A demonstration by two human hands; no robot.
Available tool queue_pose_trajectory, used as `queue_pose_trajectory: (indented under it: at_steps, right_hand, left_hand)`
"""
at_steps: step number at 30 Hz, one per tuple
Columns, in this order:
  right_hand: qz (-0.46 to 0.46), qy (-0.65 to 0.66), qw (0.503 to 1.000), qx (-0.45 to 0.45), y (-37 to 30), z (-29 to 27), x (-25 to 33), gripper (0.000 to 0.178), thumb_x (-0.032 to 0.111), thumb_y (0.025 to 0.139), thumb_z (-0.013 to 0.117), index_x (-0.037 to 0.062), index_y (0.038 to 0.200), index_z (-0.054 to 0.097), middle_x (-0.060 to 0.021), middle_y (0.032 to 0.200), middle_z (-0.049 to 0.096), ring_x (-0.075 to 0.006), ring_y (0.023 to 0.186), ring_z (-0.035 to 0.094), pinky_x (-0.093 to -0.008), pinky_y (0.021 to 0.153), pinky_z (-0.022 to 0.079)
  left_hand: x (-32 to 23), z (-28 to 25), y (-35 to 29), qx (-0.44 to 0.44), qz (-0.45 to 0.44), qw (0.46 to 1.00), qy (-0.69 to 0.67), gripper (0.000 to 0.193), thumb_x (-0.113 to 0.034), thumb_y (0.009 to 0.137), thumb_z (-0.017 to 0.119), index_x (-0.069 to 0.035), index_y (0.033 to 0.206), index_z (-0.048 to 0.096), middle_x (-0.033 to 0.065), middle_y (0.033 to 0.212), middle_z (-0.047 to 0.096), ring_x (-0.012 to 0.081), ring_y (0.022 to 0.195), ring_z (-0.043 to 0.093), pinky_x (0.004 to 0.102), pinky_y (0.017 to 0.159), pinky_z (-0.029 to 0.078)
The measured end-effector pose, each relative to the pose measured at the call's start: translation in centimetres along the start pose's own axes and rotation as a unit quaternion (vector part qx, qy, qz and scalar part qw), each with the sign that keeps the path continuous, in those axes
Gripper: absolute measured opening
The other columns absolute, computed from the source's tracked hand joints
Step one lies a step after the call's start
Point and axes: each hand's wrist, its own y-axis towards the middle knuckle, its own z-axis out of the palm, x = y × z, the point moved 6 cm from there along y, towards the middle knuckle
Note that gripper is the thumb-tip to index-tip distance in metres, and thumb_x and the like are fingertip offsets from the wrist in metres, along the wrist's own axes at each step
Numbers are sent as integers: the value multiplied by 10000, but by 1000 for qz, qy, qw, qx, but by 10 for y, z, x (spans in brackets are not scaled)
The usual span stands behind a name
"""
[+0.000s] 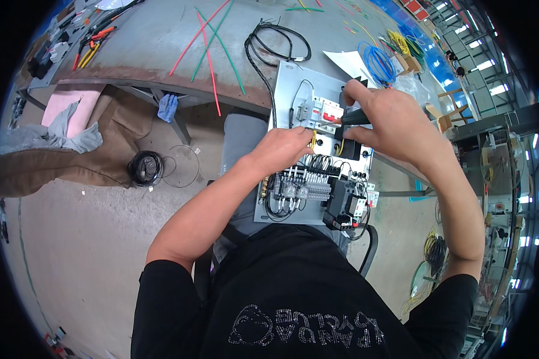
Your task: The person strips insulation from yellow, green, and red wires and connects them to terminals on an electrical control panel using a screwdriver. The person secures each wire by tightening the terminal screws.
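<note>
The metal panel [286, 87] lies partly across the front edge of the bench [138, 57], its far end over the bench top and its near end over the lap of the seated person. A breaker [328, 113] with red switches is mounted in the far half of the panel; a row of grey terminals [318, 191] and a black box [339, 202] are mounted in the near half. The right hand [395, 122] is closed around the dark handle of a screwdriver [354, 117], thumb and fingers on opposite sides; the shaft points left, toward the near edge of the breaker. Whether the tip sits in a screw cannot be told from here. The left hand [281, 148] has its fingers drawn together, fingertips at a short yellow wire [314, 141] just below the breaker; whether they grip it cannot be told. A black cable [262, 73] is looped on the bench beyond the panel and runs down along the panel's left edge. Red and green loose wires [212, 72] cross at the bench's front edge, left of the panel, some ends overhanging. Pliers [90, 54] with orange and yellow handles lie near the bench's front left corner. A blue wire coil [378, 64] lies to the panel's right, beside a white sheet [346, 62].
</note>
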Motion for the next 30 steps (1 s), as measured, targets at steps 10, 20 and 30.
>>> queue_pose_trajectory:
  at_steps: [10,20,30]
  right_hand:
    - [23,25,999,-9,-5,-4,1,303,267,904,791,54,1029,615,-160,798,665,-407,824,677,-503,719,513]
    - [-18,1,999,-41,-3,-1,8,365,358,919,770,20,942,634,-182,768,685,-418,785,697,-504,700,540]
    - [-13,6,998,-64,-3,-2,4,344,309,894,793,7,898,629,-203,769,682,-424,766,699,-518,687,541]
  left_hand:
    - [-3,-3,-2,-1,-23,1000,-20,263,-268,954,716,-34,1025,618,153,958,713,377,913,713,494,766,566]
    - [-6,-5,-2,-10,-30,999,-25,244,-252,951,716,-31,995,620,146,967,716,378,920,714,501,766,567]
    - [-2,-2,-2,-5,-25,999,-28,260,-252,951,725,-45,1070,622,146,966,709,380,919,705,502,765,552]
